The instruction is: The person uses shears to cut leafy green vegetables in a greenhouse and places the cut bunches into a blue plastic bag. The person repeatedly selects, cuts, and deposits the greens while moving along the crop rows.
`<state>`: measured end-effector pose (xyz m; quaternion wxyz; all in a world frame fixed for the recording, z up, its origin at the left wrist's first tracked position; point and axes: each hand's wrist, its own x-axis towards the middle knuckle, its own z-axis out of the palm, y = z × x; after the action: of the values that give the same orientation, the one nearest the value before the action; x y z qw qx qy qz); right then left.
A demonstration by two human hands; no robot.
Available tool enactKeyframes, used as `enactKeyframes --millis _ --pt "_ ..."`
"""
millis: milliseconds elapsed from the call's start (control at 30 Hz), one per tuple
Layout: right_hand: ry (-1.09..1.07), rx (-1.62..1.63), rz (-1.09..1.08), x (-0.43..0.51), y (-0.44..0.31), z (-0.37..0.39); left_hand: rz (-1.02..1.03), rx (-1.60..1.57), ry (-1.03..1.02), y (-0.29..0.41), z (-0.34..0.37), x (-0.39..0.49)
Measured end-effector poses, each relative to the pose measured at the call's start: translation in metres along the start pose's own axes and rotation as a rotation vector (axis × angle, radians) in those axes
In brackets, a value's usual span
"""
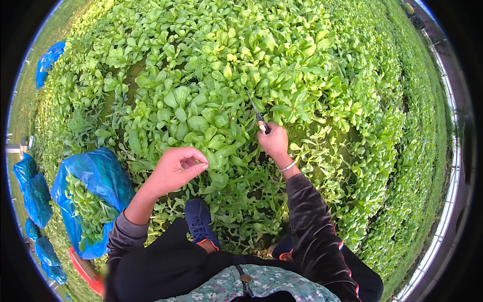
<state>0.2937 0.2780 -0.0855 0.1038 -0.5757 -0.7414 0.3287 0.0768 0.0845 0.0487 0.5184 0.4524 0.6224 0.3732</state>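
Note:
My right hand (273, 139) grips the handle of a knife (256, 109), whose thin dark blade points up and away into the leaves. A pale bangle circles that wrist. My left hand (180, 168) hovers over leafy green plants (196, 120), its thumb and forefinger close together at the tips; whether something small is between them, I cannot tell. Low leaves lie beneath both hands. Left of my left forearm stands a blue plastic bag (103, 173), its mouth open, with picked leafy greens (90, 211) inside.
More blue bags (36, 196) lie along the far left, and another (49, 62) at the upper left. A red container (85, 270) is beside the open bag. My shoe (199, 221) rests among the plants. Dense greens spread ahead and right, up to a pale edge strip (449, 188).

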Motion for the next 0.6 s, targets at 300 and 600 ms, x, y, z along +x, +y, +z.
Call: enactKeyframes --millis 300,600 --pt "-0.26 0.683 -0.086 -0.087 -0.011 -0.039 -0.134 -0.315 -0.063 -0.036 0.06 0.086" --pt "-0.429 0.961 0.13 -0.122 0.018 -0.088 0.329 0.422 -0.044 -0.04 0.093 0.156"
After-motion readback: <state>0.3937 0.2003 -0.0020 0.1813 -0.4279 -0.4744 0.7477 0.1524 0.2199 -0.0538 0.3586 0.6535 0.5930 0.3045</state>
